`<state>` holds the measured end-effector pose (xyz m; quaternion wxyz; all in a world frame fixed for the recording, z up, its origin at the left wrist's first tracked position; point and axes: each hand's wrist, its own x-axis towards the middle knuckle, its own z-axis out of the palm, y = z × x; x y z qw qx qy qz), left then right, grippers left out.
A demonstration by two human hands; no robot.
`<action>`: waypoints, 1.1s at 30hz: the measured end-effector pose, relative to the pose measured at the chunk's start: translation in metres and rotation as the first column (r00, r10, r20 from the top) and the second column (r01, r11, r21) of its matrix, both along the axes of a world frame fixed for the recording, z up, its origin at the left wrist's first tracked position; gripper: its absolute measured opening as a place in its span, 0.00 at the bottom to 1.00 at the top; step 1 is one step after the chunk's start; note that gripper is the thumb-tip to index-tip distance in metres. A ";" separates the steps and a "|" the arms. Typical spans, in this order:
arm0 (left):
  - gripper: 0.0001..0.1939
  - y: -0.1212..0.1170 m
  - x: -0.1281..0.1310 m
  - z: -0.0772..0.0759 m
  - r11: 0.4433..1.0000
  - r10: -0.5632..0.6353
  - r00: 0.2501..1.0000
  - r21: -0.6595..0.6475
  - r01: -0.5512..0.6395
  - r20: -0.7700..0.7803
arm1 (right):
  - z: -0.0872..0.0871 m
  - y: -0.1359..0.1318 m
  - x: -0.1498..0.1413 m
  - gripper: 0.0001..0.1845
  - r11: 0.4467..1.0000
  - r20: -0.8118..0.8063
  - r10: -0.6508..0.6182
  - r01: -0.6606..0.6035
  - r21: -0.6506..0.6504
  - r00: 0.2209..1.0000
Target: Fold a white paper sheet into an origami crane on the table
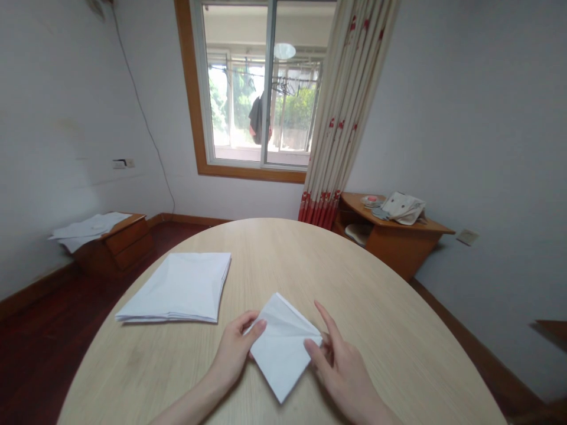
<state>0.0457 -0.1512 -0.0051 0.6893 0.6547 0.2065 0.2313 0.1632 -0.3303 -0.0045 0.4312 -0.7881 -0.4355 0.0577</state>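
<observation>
A small folded sheet of white paper [281,354], shaped like a diamond with one corner toward me, is between my hands above the near part of the round table. My left hand [237,348] grips its left corner, thumb on top and fingers beneath. At the right corner, my right hand [336,360] pinches the paper with the thumb on top; its index finger is raised off the sheet. Layered edges show along the paper's upper right side. To the left lies a stack of larger white paper [181,286], flat on the table.
The pale wooden round table [390,330] fills the foreground. Beyond it stand a low drawer cabinet [128,242] on the left and a corner desk [398,239] with a cloth bag [404,208] on the right. A curtain [339,112] hangs beside the window.
</observation>
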 end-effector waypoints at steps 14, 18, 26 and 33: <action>0.17 -0.010 -0.011 0.011 0.911 -0.377 0.916 0.123 0.393 -0.139 | 0.013 -0.001 0.005 0.38 0.918 -0.602 0.393 -0.264 0.295 0.695; 0.12 -0.009 -0.010 0.011 0.924 -0.301 0.931 0.180 0.338 -0.207 | 0.014 0.000 0.003 0.31 0.950 -0.595 0.310 -0.224 0.216 0.741; 0.21 -0.002 -0.002 -0.002 0.994 -0.110 0.985 -0.020 0.108 -0.135 | 0.012 0.007 0.001 0.25 0.989 -0.576 0.142 -0.087 0.123 0.805; 0.24 0.002 -0.002 -0.004 0.993 -0.097 0.985 -0.082 0.086 -0.141 | 0.018 0.006 0.001 0.19 0.983 -0.528 0.181 -0.146 0.107 0.830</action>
